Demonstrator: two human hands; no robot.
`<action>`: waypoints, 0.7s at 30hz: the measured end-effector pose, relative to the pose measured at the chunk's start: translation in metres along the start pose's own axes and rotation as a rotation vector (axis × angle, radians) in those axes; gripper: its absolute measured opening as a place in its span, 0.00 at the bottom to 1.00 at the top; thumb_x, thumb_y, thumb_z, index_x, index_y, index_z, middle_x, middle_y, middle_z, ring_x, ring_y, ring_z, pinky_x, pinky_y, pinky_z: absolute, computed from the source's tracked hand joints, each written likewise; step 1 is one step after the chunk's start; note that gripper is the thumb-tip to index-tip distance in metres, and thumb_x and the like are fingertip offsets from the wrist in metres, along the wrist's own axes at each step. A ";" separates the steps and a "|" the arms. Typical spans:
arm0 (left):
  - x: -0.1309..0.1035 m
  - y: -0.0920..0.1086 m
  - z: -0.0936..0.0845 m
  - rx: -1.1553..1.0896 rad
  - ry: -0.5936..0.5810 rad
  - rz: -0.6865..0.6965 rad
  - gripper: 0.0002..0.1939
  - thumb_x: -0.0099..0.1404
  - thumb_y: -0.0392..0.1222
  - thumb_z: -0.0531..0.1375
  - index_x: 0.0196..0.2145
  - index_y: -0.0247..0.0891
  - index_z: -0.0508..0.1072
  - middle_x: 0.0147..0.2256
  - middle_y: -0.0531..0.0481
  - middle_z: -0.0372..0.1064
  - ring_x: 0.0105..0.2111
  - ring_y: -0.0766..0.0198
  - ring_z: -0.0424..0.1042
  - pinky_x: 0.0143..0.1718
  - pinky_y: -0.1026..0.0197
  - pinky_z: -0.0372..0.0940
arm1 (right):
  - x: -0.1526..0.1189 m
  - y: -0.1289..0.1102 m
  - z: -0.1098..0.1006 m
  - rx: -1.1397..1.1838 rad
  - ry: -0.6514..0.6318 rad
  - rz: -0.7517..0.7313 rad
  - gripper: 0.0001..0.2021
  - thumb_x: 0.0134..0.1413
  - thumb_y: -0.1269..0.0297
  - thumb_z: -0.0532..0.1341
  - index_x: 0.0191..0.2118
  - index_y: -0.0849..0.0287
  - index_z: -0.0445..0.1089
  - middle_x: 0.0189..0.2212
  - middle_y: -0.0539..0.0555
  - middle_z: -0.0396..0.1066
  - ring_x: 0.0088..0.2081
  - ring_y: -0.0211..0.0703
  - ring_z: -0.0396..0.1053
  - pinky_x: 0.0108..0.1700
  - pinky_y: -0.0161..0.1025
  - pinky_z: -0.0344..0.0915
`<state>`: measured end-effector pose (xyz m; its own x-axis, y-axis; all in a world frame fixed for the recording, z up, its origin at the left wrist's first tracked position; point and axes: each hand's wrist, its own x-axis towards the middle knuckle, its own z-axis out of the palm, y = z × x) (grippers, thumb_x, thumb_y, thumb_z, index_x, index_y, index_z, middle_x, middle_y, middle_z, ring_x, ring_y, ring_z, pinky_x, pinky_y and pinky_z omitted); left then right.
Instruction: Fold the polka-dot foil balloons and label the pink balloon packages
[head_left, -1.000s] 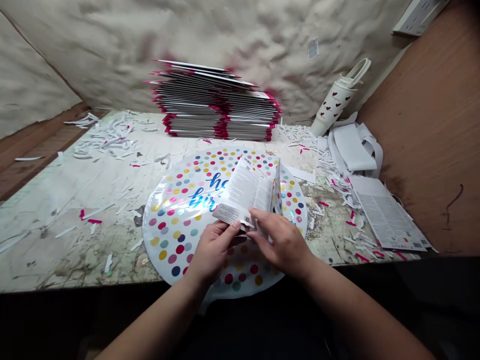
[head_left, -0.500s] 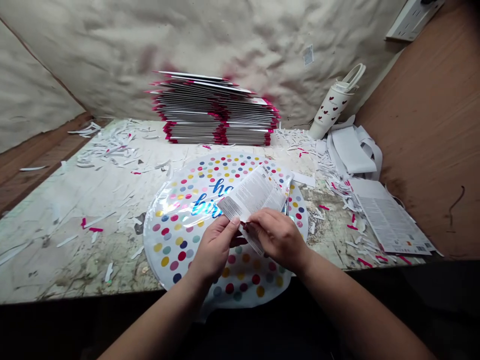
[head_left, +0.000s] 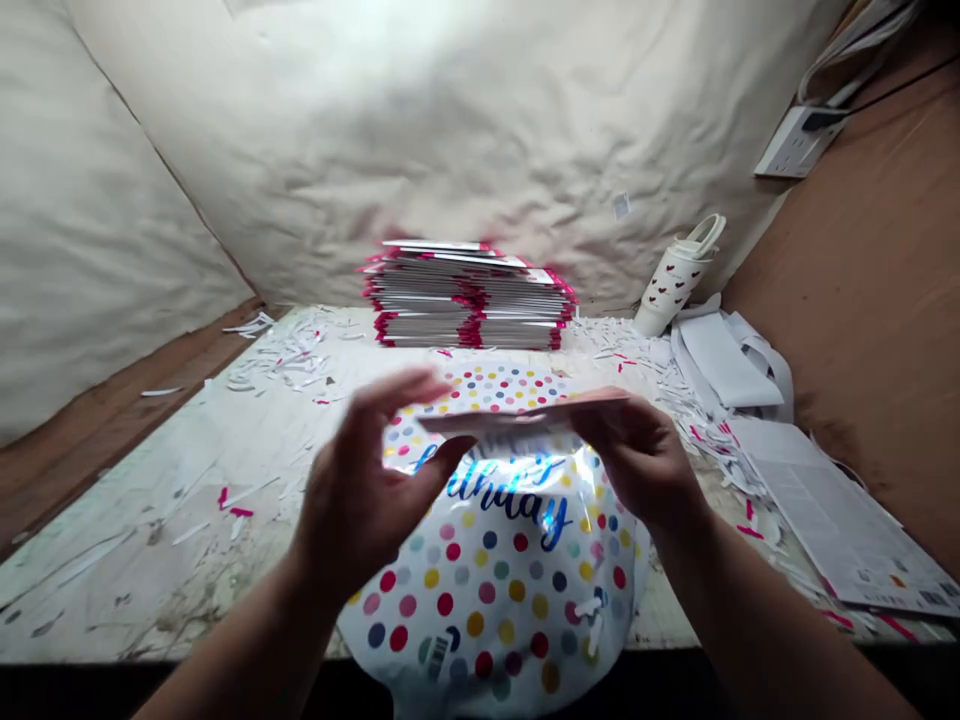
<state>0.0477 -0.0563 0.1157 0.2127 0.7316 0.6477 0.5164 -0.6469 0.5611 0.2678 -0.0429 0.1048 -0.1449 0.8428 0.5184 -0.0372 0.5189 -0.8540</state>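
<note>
A folded card [head_left: 525, 412], seen nearly edge-on, is held up over a round foil balloon [head_left: 480, 600] with coloured dots and blue "birthday" lettering. My right hand [head_left: 641, 450] pinches the card's right end. At its left end my left hand [head_left: 375, 470] is slightly blurred, fingers spread and thumb apart, close to the card's edge. Small white scraps lie on the lower right of the balloon, which rests flat on the worktable.
A tall stack of pink-edged cards [head_left: 469, 295] stands at the back of the worktable [head_left: 150, 550]. To its right are a white tumbler [head_left: 675, 280], curled white paper [head_left: 727, 360] and a flat printed card [head_left: 847, 520]. Paper scraps [head_left: 289, 350] litter both sides.
The card has been raised and turned nearly edge-on. My left hand has opened and moved left, while my right hand has shifted to the card's right end. The view has tilted upward.
</note>
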 end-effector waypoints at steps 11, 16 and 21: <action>0.119 -0.060 -0.013 0.742 0.312 0.350 0.15 0.64 0.37 0.54 0.48 0.44 0.70 0.45 0.51 0.73 0.43 0.62 0.71 0.42 0.61 0.65 | -0.050 0.054 -0.013 -0.650 -0.640 0.545 0.29 0.45 0.61 0.63 0.56 0.55 0.62 0.57 0.60 0.59 0.58 0.57 0.54 0.60 0.58 0.45; 0.234 -0.117 0.019 0.829 -0.103 0.090 0.20 0.65 0.31 0.45 0.51 0.36 0.67 0.52 0.46 0.65 0.54 0.59 0.61 0.52 0.54 0.56 | -0.061 0.057 -0.003 -0.812 -0.659 0.526 0.25 0.51 0.63 0.56 0.57 0.56 0.60 0.59 0.59 0.55 0.61 0.53 0.50 0.62 0.56 0.42; 0.193 -0.092 0.053 0.781 -0.337 -0.003 0.24 0.66 0.35 0.44 0.60 0.28 0.53 0.63 0.35 0.43 0.62 0.49 0.44 0.57 0.44 0.45 | -0.075 0.047 -0.026 -0.764 -0.792 0.486 0.29 0.47 0.57 0.61 0.58 0.53 0.59 0.62 0.57 0.49 0.63 0.54 0.44 0.62 0.55 0.38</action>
<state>0.0854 0.1560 0.1618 0.3821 0.8383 0.3889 0.9153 -0.4013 -0.0343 0.3024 -0.0779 0.0268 -0.5586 0.7909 -0.2497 0.7464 0.3481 -0.5672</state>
